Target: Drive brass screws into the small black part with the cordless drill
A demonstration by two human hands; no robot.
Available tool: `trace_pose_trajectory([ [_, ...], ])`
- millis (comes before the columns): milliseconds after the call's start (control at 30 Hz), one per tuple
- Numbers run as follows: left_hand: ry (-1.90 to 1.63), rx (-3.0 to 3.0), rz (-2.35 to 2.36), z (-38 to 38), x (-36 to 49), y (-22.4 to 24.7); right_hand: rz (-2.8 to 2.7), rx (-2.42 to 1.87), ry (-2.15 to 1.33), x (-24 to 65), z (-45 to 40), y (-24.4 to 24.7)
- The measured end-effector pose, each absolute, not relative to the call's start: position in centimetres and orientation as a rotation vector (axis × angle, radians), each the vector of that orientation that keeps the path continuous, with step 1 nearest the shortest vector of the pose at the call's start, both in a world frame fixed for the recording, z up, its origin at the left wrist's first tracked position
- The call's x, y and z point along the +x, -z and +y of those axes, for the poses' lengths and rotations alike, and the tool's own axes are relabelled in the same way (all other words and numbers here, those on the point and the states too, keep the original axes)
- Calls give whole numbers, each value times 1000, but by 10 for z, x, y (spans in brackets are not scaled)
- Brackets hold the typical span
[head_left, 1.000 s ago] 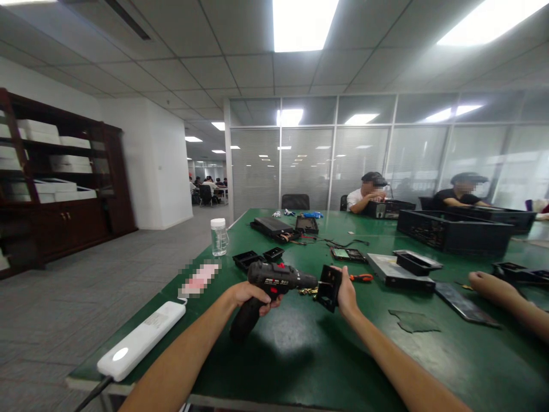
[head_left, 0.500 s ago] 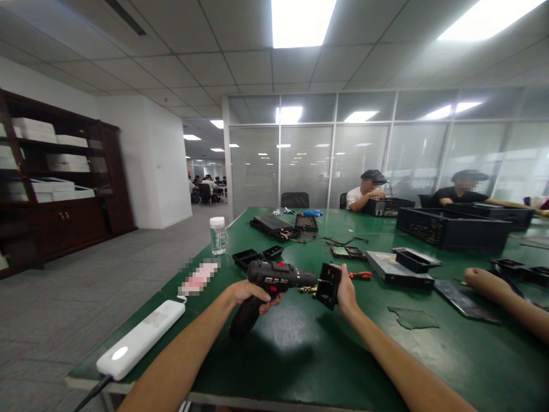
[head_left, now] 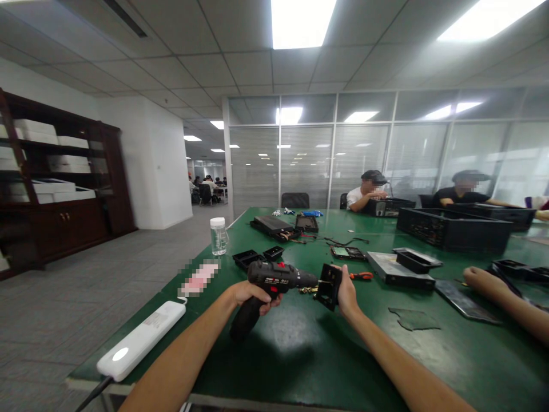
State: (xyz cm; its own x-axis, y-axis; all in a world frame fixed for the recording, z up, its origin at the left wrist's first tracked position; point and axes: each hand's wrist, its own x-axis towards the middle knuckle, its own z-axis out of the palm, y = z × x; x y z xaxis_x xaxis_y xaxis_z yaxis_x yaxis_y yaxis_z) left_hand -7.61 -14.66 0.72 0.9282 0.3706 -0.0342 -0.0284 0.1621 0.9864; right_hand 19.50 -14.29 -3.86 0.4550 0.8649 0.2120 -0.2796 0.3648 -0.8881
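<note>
My left hand (head_left: 257, 296) is wrapped round the handle of a black and red cordless drill (head_left: 274, 276), which points to the right. The drill's thin bit meets the face of a small black bracket-like part (head_left: 329, 287). Upright above the table, that part is gripped along its right edge by my right hand (head_left: 346, 290); most of those fingers are hidden behind it. Small brass-coloured pieces (head_left: 307, 290) lie on the table behind the drill tip. An orange-handled screwdriver (head_left: 361, 276) rests just beyond my right hand.
Black trays (head_left: 249, 258), a jar with a white lid (head_left: 218, 236) and a white power strip (head_left: 143, 340) are on the left. To the right are a silver drive-like box (head_left: 398, 272), a black case (head_left: 452, 229) and another person's hand (head_left: 484, 280). Two people sit across the green table (head_left: 274, 366).
</note>
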Motion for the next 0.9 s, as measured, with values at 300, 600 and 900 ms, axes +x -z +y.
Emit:
trace_pose_trajectory([
  [300, -283, 1353, 298, -145, -78, -4, -773, -899, -837, 196, -139, 43],
  [600, -297, 1393, 305, -147, -76, -8, -766, -917, -824, 194, -144, 37],
  [900, -283, 1386, 291, -145, -76, -6, -776, -899, -848, 195, -143, 39],
])
